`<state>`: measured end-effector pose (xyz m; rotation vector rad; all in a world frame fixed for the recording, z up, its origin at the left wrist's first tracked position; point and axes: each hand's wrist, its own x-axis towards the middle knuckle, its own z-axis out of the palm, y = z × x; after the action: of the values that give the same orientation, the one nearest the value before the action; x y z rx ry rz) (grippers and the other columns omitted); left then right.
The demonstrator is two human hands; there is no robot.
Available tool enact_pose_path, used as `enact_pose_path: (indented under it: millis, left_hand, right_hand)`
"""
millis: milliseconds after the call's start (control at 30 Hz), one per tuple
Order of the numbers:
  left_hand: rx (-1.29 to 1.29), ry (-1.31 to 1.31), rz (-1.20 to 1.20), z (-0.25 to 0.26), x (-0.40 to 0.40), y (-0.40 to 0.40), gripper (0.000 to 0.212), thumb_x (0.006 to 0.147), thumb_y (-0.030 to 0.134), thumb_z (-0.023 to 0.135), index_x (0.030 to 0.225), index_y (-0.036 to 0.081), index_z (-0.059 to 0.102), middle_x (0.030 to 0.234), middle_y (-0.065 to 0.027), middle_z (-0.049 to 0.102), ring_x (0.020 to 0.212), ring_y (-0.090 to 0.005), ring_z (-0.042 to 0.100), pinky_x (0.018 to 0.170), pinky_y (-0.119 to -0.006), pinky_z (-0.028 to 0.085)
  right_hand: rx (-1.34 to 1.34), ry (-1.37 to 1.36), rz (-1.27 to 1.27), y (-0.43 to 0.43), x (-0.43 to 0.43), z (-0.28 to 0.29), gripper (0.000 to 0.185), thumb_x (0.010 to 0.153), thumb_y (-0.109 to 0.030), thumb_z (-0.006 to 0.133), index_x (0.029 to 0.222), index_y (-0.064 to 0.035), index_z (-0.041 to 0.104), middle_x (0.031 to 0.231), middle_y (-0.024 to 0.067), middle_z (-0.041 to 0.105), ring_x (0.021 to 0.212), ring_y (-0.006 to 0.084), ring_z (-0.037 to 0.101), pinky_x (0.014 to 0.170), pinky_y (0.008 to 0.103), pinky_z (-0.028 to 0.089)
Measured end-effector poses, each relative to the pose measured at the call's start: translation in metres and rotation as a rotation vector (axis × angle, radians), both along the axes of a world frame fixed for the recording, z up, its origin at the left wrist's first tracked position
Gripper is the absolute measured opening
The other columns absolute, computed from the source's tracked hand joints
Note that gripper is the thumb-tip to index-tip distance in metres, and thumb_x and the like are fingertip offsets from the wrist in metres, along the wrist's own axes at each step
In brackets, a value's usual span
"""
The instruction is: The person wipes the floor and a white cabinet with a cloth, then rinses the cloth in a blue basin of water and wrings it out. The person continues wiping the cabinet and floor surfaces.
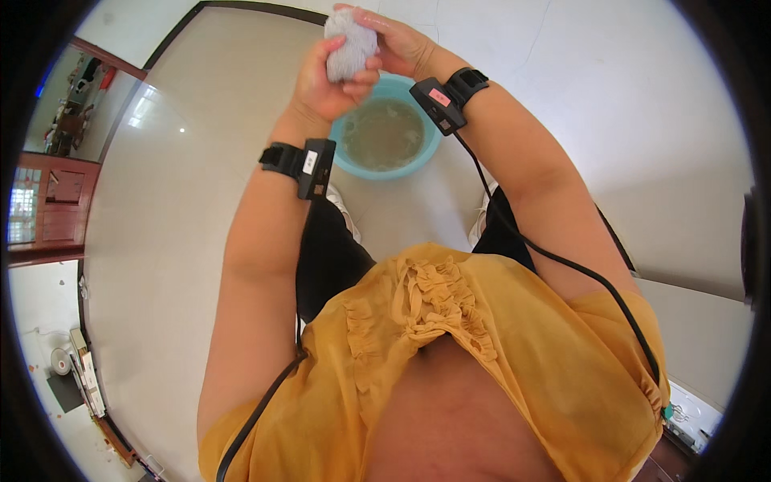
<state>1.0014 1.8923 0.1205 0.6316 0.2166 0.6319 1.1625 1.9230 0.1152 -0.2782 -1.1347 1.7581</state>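
A light grey, fuzzy cloth (350,51), bunched into a compact wad, is gripped between both hands at the top of the view. My left hand (322,90) wraps it from the left and below, thumb across its face. From the upper right my right hand (405,45) holds its other side, the fingers partly hidden behind it. The skin looks wet. Just below the hands, a light blue basin (385,175) stands on the floor, holding murky greyish-brown water (382,135) with some foam. The hands cover part of its far left rim.
White shoes (344,212) show on either side, close to the basin. Black wrist devices (316,169) are strapped to both forearms, with black cables (566,260) along the arms. A white wall (578,78) rises at right; a reddish-brown wooden door (60,205) stands far left.
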Motion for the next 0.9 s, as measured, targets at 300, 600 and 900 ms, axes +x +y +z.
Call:
enact_pose_path:
  millis: [300, 600, 900]
  left_hand:
    - [-0.124, 0.172, 0.053, -0.004, 0.013, -0.007, 0.032, 0.096, 0.022, 0.063, 0.116, -0.002, 0.054, 0.094, -0.0079, 0.058, 0.073, -0.0106, 0.053, 0.054, -0.018, 0.046]
    - [0.015, 0.712, 0.348, -0.05, 0.01, 0.035, 0.017, 0.094, 0.017, 0.066, 0.1, 0.002, 0.06, 0.083, -0.0024, 0.056, 0.068, -0.0096, 0.049, 0.051, -0.021, 0.035]
    - [1.006, 1.041, 0.629, -0.188, 0.021, 0.069, 0.023, 0.086, 0.021, 0.072, 0.104, 0.009, 0.064, 0.091, -0.0053, 0.068, 0.08, -0.0222, 0.063, 0.066, -0.037, 0.049]
  right_hand:
    - [-0.058, -0.046, 0.076, 0.039, 0.013, -0.032, 0.033, 0.099, -0.03, 0.055, 0.12, -0.0053, 0.061, 0.092, 0.0026, 0.064, 0.083, 0.0155, 0.063, 0.076, 0.0297, 0.056]
    - [0.815, -1.242, -0.229, 0.097, -0.03, -0.029, 0.02, 0.087, -0.021, 0.064, 0.099, -0.0059, 0.071, 0.091, 0.015, 0.07, 0.082, 0.0275, 0.068, 0.075, 0.038, 0.055]
    - [1.309, -2.122, -0.274, 0.077, -0.05, -0.075, 0.017, 0.082, -0.017, 0.064, 0.091, -0.0095, 0.077, 0.084, 0.01, 0.075, 0.082, 0.0299, 0.072, 0.072, 0.0414, 0.056]
